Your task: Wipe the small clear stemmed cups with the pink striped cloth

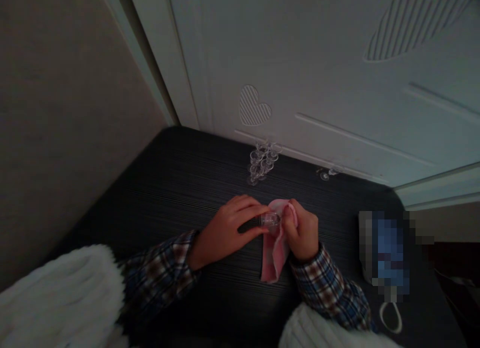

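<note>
Between the thumb and fingers of my left hand [234,223] is a small clear glass [269,219], tipped on its side. My right hand [303,229] is closed round a pink cloth [273,258], whose upper part lies behind and against the glass while the lower end hangs down. Both hands are close together above the dark table [180,183]. Farther back on the table stands a cluster of several small clear glasses [263,160]. One or more other clear glasses [325,175] are farther right; their exact number is hard to make out.
A white panel [217,63] with raised heart shapes rises along the table's back edge. At the right lies a blurred-out blue and grey object [390,253], with a white loop [390,318] near it. A wall [67,113] borders the left side.
</note>
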A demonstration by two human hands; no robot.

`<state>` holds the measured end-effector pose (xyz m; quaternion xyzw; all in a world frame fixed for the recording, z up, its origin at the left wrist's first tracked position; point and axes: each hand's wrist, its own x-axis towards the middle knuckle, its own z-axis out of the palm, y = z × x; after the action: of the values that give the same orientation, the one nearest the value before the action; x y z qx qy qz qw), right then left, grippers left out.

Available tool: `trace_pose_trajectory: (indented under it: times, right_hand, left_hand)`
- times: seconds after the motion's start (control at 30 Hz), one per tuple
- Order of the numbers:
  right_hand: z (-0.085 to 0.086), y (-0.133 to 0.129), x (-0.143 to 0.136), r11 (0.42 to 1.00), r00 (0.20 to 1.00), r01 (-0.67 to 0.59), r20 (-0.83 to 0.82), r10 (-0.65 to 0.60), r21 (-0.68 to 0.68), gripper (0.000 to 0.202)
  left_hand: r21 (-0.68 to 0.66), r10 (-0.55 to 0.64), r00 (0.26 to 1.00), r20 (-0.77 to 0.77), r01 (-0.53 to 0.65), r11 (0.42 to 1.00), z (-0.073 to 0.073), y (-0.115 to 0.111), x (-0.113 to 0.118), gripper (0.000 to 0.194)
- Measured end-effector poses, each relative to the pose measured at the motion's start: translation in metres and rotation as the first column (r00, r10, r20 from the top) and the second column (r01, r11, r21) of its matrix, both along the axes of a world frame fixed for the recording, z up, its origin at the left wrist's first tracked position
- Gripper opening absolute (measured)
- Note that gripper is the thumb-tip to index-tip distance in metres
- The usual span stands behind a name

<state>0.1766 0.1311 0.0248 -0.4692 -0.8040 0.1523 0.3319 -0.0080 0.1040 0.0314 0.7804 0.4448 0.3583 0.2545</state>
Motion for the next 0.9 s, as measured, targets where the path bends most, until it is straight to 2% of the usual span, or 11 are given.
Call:
trace_pose_trajectory:
  times: [0.17, 0.27, 0.43, 0.53, 0.63, 0.7, 0.8, 0.9]
  right_hand:
    - [0.0, 0.0, -0.002, 0.998, 0.999, -0.007, -0.037, 0.005, -0.061, 0.024]
    - [0.002, -0.002, -0.003, 0.994, 0.997, -0.004, -0.072, -0.004, -0.105, 0.025]
    - [0.001, -0.004, -0.005, 0.985, 0.98, 0.028, -0.189, -0.06, -0.169, 0.012]
    - [-0.004, -0.003, -0.005, 0.99, 0.954, -0.016, -0.299, -0.026, -0.138, 0.029]
    - [-0.008, 0.001, -0.003, 0.999, 0.935, -0.032, -0.353, 0.032, 0.005, 0.047]
    - [-0.008, 0.003, -0.001, 0.994, 0.936, -0.015, -0.349, 0.052, 0.108, 0.053]
    - [-0.003, 0.004, 0.001, 0.977, 0.955, -0.017, -0.285, 0.078, 0.213, 0.044]
    - [0.003, 0.004, 0.0, 0.977, 0.978, -0.112, -0.156, 0.141, 0.184, 0.033]
  left_hand:
    - [0.204, 0.033, 0.992, -0.12, -0.008, 0.979, -0.005, 0.002, -0.002, 0.026]
    - [0.232, 0.034, 0.995, -0.094, -0.011, 0.973, -0.004, 0.002, -0.003, 0.026]
    - [-0.003, 0.006, 0.997, 0.076, -0.006, 1.0, 0.001, 0.004, -0.002, 0.029]
    - [-0.114, 0.026, 0.986, 0.163, -0.007, 0.993, 0.004, 0.006, -0.002, 0.029]
    - [-0.225, 0.072, 0.966, 0.25, -0.014, 0.974, 0.003, 0.008, -0.002, 0.025]
    - [-0.304, 0.124, 0.945, 0.302, -0.028, 0.952, 0.001, 0.01, -0.003, 0.025]
    - [-0.404, 0.192, 0.903, 0.384, -0.023, 0.914, -0.002, 0.012, -0.004, 0.026]
    - [-0.475, 0.214, 0.859, 0.466, 0.039, 0.879, -0.002, 0.014, -0.004, 0.026]
